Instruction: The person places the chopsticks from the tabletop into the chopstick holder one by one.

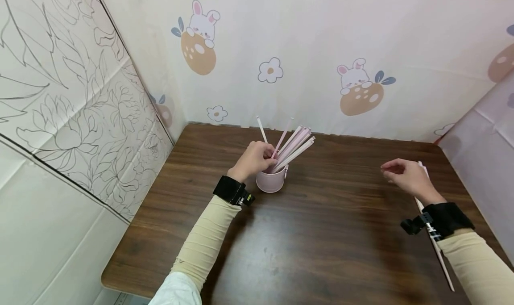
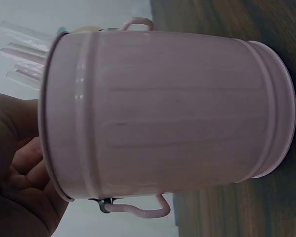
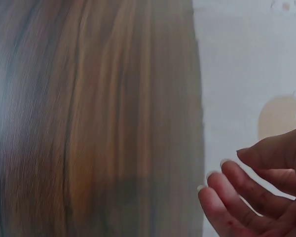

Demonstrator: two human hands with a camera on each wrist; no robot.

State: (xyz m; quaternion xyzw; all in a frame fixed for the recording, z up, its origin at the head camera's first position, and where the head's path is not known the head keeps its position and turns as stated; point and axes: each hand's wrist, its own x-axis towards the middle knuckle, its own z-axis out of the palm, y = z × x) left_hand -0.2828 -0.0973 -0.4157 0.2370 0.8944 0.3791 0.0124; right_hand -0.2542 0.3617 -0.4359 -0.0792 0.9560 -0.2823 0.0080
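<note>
A small pink metal bucket [image 1: 270, 182] stands on the table, with small loop handles showing in the left wrist view. Several pink and white straws [image 1: 297, 143] lean out of it toward the right. My left hand [image 1: 254, 159] is at the bucket's rim, pinching a thin pink straw [image 1: 283, 137] between thumb and fingers. Behind that hand, one white straw [image 1: 261, 128] tilts the other way. Well to the right, my right hand [image 1: 409, 177] hovers over the table, its fingers loosely bent and holding nothing. Long pale straws [image 1: 445, 267] lie beneath the right forearm, partly hidden by it.
The dark wooden table [image 1: 321, 251] has rounded corners and ends at a back wall [image 1: 305, 37] printed with rabbits and flowers. A panel with line-drawn flowers [image 1: 80, 117] borders the left side. Another pale wall [image 1: 486, 162] stands along the right edge.
</note>
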